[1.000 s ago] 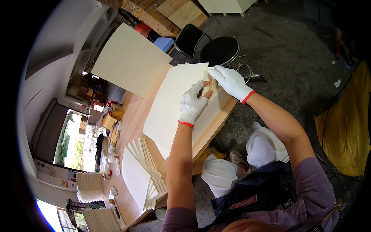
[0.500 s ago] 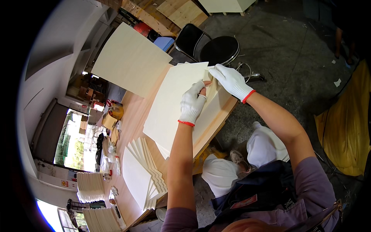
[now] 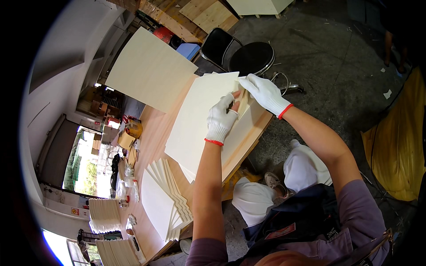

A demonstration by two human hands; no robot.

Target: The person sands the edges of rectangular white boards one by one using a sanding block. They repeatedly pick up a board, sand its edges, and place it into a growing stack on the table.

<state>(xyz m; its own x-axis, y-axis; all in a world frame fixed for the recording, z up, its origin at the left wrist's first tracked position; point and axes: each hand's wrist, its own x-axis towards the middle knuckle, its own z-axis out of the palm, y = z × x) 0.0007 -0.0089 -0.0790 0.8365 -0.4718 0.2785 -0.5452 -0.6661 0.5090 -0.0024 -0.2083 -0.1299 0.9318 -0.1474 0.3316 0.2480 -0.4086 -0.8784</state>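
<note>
A stack of large cream-white sheets (image 3: 195,115) lies on the wooden table before me. My left hand (image 3: 222,117), in a white knit glove with bare fingertips, rests on top of it. Its bare thumb and finger are apart, touching the stack's near right edge, where some sheets are bent up. My right hand (image 3: 265,94), gloved in white with a red cuff, pinches the raised sheet edges at the stack's far right corner. Its fingertips are partly hidden behind the paper.
A fanned pile of folded white sheets (image 3: 162,199) sits nearer on the wooden table (image 3: 148,146). One big cream board (image 3: 148,71) lies at the far end. A black chair (image 3: 250,57) stands beyond the table. Tape and tools line its left edge; more sheet stacks (image 3: 104,215) stand at lower left.
The bare thumb and finger of my left hand have spread a little at the sheet edges. My right hand stays in nearly the same place.
</note>
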